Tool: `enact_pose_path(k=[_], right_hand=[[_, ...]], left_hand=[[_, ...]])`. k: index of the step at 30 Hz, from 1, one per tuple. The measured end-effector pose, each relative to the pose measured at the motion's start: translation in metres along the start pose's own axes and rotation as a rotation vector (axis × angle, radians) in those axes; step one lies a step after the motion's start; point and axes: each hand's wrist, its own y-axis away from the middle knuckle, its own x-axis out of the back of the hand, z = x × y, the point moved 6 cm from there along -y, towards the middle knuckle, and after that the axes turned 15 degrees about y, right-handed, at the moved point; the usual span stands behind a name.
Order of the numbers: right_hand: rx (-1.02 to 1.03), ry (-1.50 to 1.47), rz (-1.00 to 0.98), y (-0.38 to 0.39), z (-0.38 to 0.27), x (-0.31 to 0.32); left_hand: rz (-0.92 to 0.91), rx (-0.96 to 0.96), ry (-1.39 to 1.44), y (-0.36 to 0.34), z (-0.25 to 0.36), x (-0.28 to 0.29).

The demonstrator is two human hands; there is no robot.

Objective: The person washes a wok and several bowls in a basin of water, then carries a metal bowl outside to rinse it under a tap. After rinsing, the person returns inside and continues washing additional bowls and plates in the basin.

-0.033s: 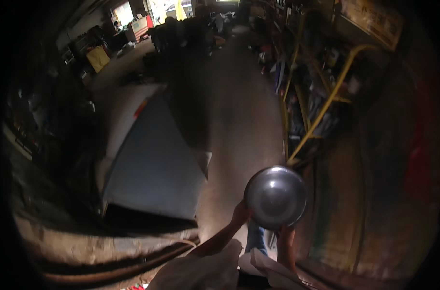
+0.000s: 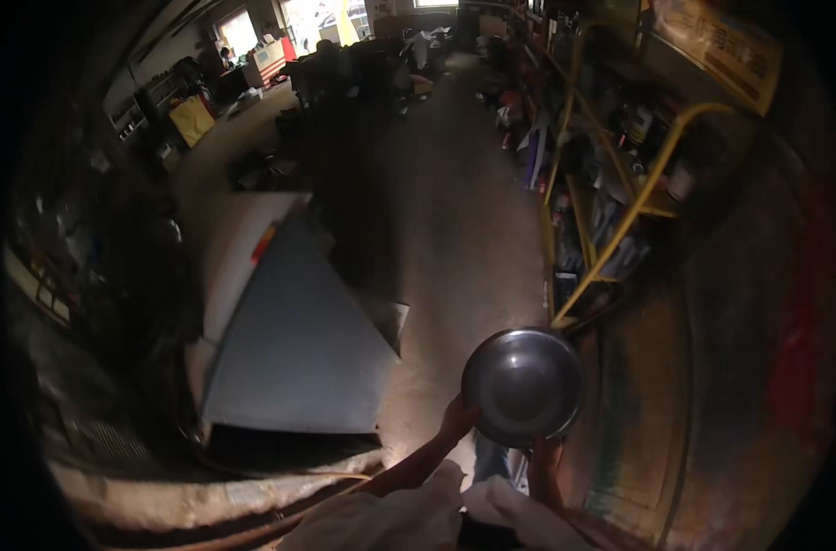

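A round, shiny metal bowl [image 2: 521, 386] is held out in front of my body, its hollow side facing up and a bright glint inside. My left hand [image 2: 459, 415] grips its lower left rim, with most of the fingers hidden behind the metal. Closed at the near edge, my right hand [image 2: 544, 452] holds the rim from below. Nothing can be seen lying in the bowl.
At left stands a large grey panel [image 2: 299, 349] with an orange-red light. Yellow tubular rails [image 2: 634, 197] rise on the right before cluttered shelves. Boards [image 2: 643, 413] line the near right. Dark clutter [image 2: 344, 78] fills the far end, below bright windows.
The view has tilted slightly, so the surroundings sit a little lower in the picture. My hands still hold the bowl, which also appears slightly lower.
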Motion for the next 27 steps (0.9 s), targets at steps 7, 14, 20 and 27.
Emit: enact_pose_path(k=[7, 14, 20, 27], right_hand=[[0.161, 0.151, -0.209, -0.122, -0.092, -0.078], [-0.040, 0.159, -0.260, -0.210, -0.220, -0.216], [-0.042, 0.243, -0.343, -0.284, -0.288, -0.356], [0.075, 0.375, -0.491, -0.398, -0.350, -0.526]], left_hand=[[0.200, 0.163, 0.213, -0.117, 0.055, 0.011], [0.329, 0.068, 0.105, -0.276, 0.146, 0.049], [0.436, -0.016, 0.067, -0.405, 0.161, 0.108], [0.399, 0.263, 0.662, -0.553, 0.200, 0.196]])
